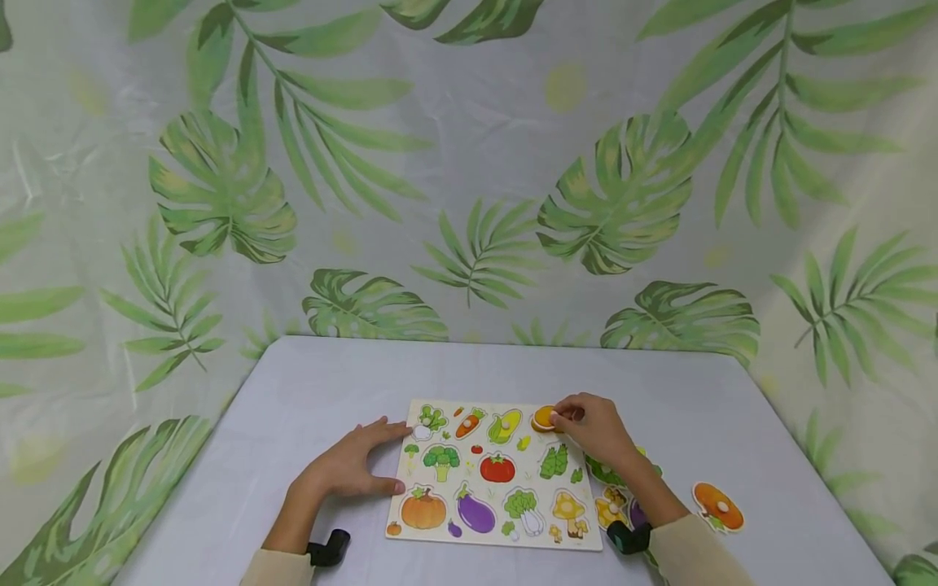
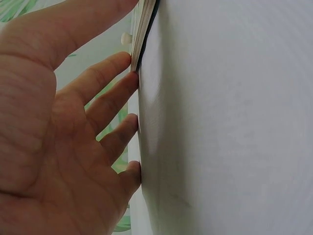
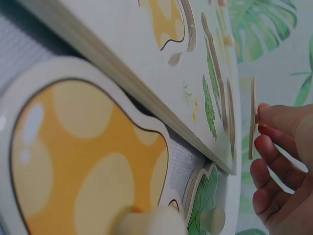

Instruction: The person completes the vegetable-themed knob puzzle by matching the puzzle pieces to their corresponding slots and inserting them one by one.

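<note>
A wooden vegetable puzzle board lies on the white table. My right hand is over the board's far right corner and pinches a rounded orange puzzle piece between thumb and fingers. In the right wrist view that thin piece shows edge-on, held by its knob and apart from the board. My left hand rests at the board's left edge, thumb and fingers spread. The left wrist view shows fingertips touching the board's side edge. Carrot and corn pieces sit in the far row.
Loose pieces lie right of the board, partly hidden by my right forearm: a yellow mushroom, a green piece and a purple one. Farther right lies an orange pumpkin piece. A leaf-print curtain hangs behind the table.
</note>
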Available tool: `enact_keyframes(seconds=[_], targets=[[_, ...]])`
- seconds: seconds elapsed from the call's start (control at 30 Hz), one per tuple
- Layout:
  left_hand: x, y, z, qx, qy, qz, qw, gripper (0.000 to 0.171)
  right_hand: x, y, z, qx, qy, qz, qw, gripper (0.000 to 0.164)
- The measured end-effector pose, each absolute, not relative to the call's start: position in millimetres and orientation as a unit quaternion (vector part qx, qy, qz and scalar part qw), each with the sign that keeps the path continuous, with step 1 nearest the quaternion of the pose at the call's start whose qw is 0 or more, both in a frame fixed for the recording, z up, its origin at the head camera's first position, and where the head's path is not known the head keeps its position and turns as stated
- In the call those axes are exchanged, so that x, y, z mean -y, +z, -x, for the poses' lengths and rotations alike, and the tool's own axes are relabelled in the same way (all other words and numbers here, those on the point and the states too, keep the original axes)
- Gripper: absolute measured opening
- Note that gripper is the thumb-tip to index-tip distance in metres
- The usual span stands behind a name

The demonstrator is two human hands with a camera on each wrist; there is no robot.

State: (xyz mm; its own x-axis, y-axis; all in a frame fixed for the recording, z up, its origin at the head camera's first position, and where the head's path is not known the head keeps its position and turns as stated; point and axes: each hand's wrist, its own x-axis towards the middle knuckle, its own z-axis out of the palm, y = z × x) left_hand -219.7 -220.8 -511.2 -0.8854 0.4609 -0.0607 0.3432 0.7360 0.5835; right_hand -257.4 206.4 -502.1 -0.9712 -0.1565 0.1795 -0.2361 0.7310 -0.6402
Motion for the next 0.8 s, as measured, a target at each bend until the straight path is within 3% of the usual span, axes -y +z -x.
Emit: enact_keyframes(seconds=[0.8], targets=[[221.8,-515.0,220.8,-0.925,0.297,-0.217,0.1,0.087,-193.2,-515.2,269.9,0.937,0.339,-0.084,0.028,0.017]])
